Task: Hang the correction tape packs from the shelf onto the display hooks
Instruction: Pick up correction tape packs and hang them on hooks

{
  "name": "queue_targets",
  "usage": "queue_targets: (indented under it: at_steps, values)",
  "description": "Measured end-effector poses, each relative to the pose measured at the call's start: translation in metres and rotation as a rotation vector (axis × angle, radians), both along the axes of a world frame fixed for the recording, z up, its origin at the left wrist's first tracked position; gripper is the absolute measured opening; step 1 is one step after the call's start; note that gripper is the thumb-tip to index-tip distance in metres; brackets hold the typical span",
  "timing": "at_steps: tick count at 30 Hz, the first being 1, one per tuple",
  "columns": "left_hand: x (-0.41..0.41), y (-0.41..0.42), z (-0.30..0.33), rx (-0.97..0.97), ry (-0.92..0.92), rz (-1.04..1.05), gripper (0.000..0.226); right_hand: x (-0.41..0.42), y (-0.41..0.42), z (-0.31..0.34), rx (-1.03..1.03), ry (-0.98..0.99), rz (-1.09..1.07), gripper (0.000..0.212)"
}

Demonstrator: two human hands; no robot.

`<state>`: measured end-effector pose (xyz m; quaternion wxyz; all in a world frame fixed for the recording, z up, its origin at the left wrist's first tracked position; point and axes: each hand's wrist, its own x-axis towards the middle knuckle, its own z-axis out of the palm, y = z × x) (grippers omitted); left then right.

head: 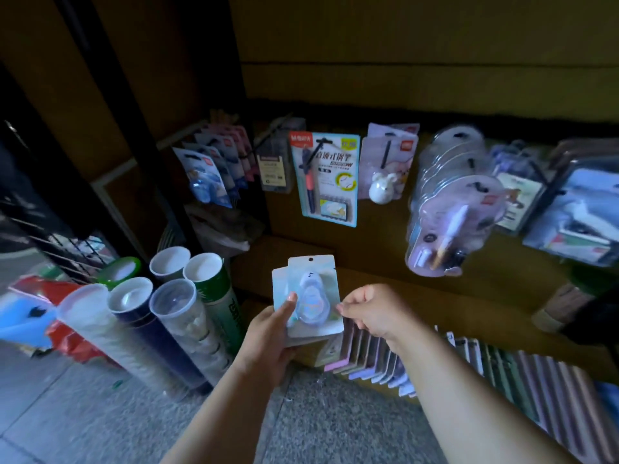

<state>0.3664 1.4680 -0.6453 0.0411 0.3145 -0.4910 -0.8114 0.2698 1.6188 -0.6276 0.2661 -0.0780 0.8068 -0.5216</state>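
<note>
We saw the left hand gripping a small stack of correction tape packs mid-air below the display hooks, thumb curled over the front, while the right hand pinched the top pack's right edge with curled fingers.

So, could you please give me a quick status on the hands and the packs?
Left hand grips packs from below. Right hand pinches front pack's right edge. Packs not hung yet. Nothing between them and hooks.
</note>
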Motion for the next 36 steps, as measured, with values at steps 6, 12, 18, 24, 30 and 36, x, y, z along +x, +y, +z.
queue_targets:
  at_steps: [6, 12, 18, 24, 30, 36]
  values:
    - [0.020, 0.004, 0.046, -0.047, 0.129, 0.047, 0.031, 0.016, 0.005, 0.041, -0.107, 0.039, -0.030, 0.028]
    - [0.038, 0.003, 0.092, -0.158, 0.239, 0.111, 0.028, 0.041, -0.004, 0.092, -0.246, 0.116, 0.027, 0.038]
    - [0.052, -0.004, 0.133, -0.242, 0.337, 0.178, 0.020, 0.060, -0.024, 0.130, -0.345, 0.172, 0.097, 0.026]
    - [0.058, -0.020, 0.167, -0.326, 0.431, 0.265, 0.025, 0.067, -0.041, 0.163, -0.390, 0.240, 0.138, 0.019]
    - [0.065, -0.042, 0.192, -0.396, 0.477, 0.289, 0.035, 0.067, -0.063, 0.196, -0.463, 0.271, 0.191, 0.009]
    - [0.066, -0.069, 0.208, -0.397, 0.472, 0.374, 0.030, 0.055, -0.095, 0.243, -0.491, 0.384, 0.202, 0.009]
